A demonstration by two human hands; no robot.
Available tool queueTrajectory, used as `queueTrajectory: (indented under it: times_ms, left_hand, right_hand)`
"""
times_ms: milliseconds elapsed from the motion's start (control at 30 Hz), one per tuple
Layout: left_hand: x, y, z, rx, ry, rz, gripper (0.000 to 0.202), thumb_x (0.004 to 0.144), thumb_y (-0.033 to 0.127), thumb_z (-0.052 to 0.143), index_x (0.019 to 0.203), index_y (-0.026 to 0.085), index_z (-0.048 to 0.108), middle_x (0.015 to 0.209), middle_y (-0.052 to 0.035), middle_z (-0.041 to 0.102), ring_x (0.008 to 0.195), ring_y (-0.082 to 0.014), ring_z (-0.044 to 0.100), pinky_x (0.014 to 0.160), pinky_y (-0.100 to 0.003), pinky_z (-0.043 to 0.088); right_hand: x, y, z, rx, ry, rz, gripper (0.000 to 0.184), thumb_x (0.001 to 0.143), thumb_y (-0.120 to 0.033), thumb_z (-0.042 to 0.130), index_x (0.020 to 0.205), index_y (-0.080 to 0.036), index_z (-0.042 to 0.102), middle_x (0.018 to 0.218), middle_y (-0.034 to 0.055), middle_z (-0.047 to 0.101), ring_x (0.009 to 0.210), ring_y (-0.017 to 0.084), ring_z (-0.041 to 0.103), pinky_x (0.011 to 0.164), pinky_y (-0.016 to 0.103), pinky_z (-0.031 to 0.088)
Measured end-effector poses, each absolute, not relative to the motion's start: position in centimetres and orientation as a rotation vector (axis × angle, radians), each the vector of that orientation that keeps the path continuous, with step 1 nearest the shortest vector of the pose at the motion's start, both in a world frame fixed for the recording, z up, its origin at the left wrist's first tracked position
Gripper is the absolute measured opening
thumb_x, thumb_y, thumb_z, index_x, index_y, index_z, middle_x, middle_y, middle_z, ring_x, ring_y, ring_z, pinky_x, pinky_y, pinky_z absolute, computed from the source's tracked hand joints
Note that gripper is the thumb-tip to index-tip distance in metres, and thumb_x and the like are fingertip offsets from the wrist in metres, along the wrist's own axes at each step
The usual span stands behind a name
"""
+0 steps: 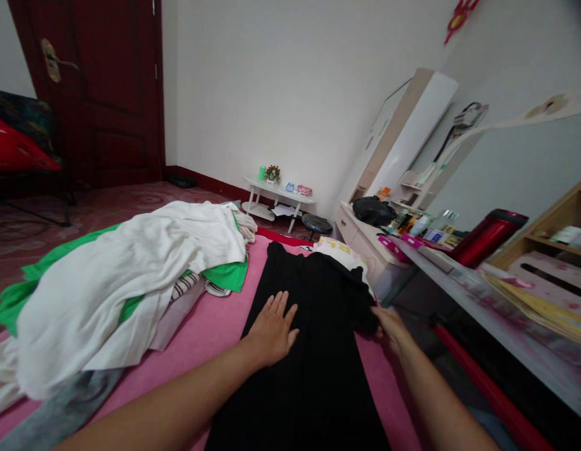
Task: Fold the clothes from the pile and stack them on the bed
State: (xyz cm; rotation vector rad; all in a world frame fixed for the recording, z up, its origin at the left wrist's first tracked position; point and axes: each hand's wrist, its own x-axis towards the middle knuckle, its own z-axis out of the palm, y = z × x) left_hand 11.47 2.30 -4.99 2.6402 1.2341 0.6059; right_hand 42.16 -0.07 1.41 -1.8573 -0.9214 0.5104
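Observation:
A black garment (313,376) lies spread lengthwise over a pink bed cover (234,313); its full shape is cut off at the bottom of the view. My left hand (272,330) rests flat on its left side, fingers spread. At the garment's right edge, my right hand (388,329) has its fingers closed on a bunched part of the black cloth. Just beyond the bunched part, a white garment with yellow lettering (341,252) is partly covered by the black one.
A heap of white clothes (130,269) with green, striped and grey pieces lies to the left. On the right stands a dressing table (459,300) crowded with bottles, a red flask (487,238) and boxes. A small white table (281,192) and a round stool (317,223) are beyond the bed.

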Motion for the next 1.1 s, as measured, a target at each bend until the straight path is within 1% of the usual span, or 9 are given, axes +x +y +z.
queueTrajectory:
  times_ms: [167, 267, 367, 500, 700, 800, 900, 1000, 1100]
  left_hand:
    - [11.2, 2.4, -4.8, 2.633, 1.158, 0.695, 0.054, 0.089, 0.038, 0.045, 0.136, 0.011, 0.048, 0.150, -0.0207, 0.029, 0.139, -0.0344, 0.024, 0.114, -0.051, 0.018]
    - [10.7, 2.1, -3.9, 2.613, 0.959, 0.766, 0.041, 0.088, 0.023, 0.045, 0.126, 0.016, 0.057, 0.142, -0.0137, 0.044, 0.130, -0.0272, 0.042, 0.110, -0.041, 0.031]
    - [9.9, 1.7, -2.9, 2.579, 0.661, 0.814, 0.042, 0.083, 0.011, 0.043, 0.119, 0.024, 0.061, 0.125, -0.0039, 0.059, 0.114, -0.0172, 0.055, 0.097, -0.028, 0.044]
    - [9.4, 1.3, -2.3, 2.559, 0.573, 0.911, 0.045, 0.081, 0.007, 0.042, 0.116, 0.027, 0.062, 0.113, -0.0022, 0.063, 0.105, -0.0171, 0.057, 0.091, -0.028, 0.046]
    - [9.8, 2.6, -2.7, 2.526, 1.135, 1.184, 0.050, 0.076, 0.008, 0.051, 0.124, 0.024, 0.056, 0.138, -0.0073, 0.046, 0.129, -0.0259, 0.036, 0.110, -0.044, 0.029]
    - [9.1, 4.2, -2.9, 2.509, 1.442, 1.092, 0.064, 0.070, 0.005, 0.054, 0.131, 0.023, 0.049, 0.137, -0.0089, 0.046, 0.131, -0.0282, 0.033, 0.112, -0.048, 0.022]
    - [7.9, 6.2, -2.6, 2.579, 1.560, 0.847, 0.057, 0.071, 0.004, 0.053, 0.125, 0.023, 0.055, 0.117, -0.0084, 0.059, 0.116, -0.0262, 0.048, 0.104, -0.044, 0.033]
    - [7.0, 8.2, -1.5, 2.714, 1.496, 0.606, 0.045, 0.071, 0.005, 0.054, 0.110, 0.024, 0.065, 0.099, -0.0072, 0.063, 0.098, -0.0241, 0.058, 0.085, -0.036, 0.045]
    - [7.0, 10.3, 1.1, 2.784, 1.441, 0.579, 0.040, 0.070, 0.006, 0.055, 0.103, 0.025, 0.069, 0.098, -0.0061, 0.062, 0.090, -0.0229, 0.061, 0.073, -0.031, 0.046]
  right_hand:
    - [39.8, 2.2, 7.4, -1.672, -0.839, 0.176, 0.046, 0.090, -0.046, 0.023, 0.100, -0.014, 0.055, 0.074, 0.0081, 0.060, 0.074, 0.021, 0.062, 0.055, 0.029, 0.048]
    - [34.4, 2.1, 9.5, -1.580, -1.113, 0.257, 0.043, 0.082, -0.040, 0.052, 0.117, -0.014, 0.055, 0.105, 0.0089, 0.063, 0.088, 0.017, 0.063, 0.066, 0.023, 0.050]
    - [28.5, -0.4, 9.6, -1.458, -1.899, 0.516, 0.035, 0.075, -0.027, 0.065, 0.109, -0.020, 0.066, 0.120, 0.0086, 0.061, 0.088, 0.016, 0.065, 0.074, 0.027, 0.052]
    - [26.3, -5.1, 6.6, -1.484, -2.140, 0.434, 0.021, 0.084, -0.022, 0.054, 0.096, -0.022, 0.071, 0.109, 0.0069, 0.067, 0.100, 0.020, 0.063, 0.090, 0.035, 0.049]
    - [32.7, -10.0, -0.9, -1.889, -1.821, 0.004, 0.049, 0.081, -0.030, 0.054, 0.128, -0.019, 0.052, 0.139, 0.0133, 0.045, 0.131, 0.030, 0.040, 0.105, 0.050, 0.037]
    - [35.4, -12.4, -3.6, -2.039, -1.725, 0.136, 0.061, 0.079, -0.035, 0.053, 0.136, -0.015, 0.042, 0.134, 0.0149, 0.050, 0.126, 0.028, 0.047, 0.105, 0.046, 0.039]
    - [36.3, -14.7, -4.5, -2.125, -1.609, 0.391, 0.069, 0.075, -0.037, 0.052, 0.138, -0.011, 0.038, 0.134, 0.0158, 0.052, 0.122, 0.026, 0.052, 0.105, 0.041, 0.040]
    - [35.5, -16.0, -3.4, -2.120, -1.559, 0.478, 0.066, 0.068, -0.037, 0.058, 0.130, -0.014, 0.050, 0.133, 0.0124, 0.055, 0.126, 0.028, 0.048, 0.110, 0.040, 0.035]
    - [33.7, -16.5, -0.7, -2.030, -1.550, 0.561, 0.058, 0.068, -0.040, 0.062, 0.122, -0.019, 0.060, 0.127, 0.0083, 0.061, 0.124, 0.029, 0.051, 0.107, 0.038, 0.039]
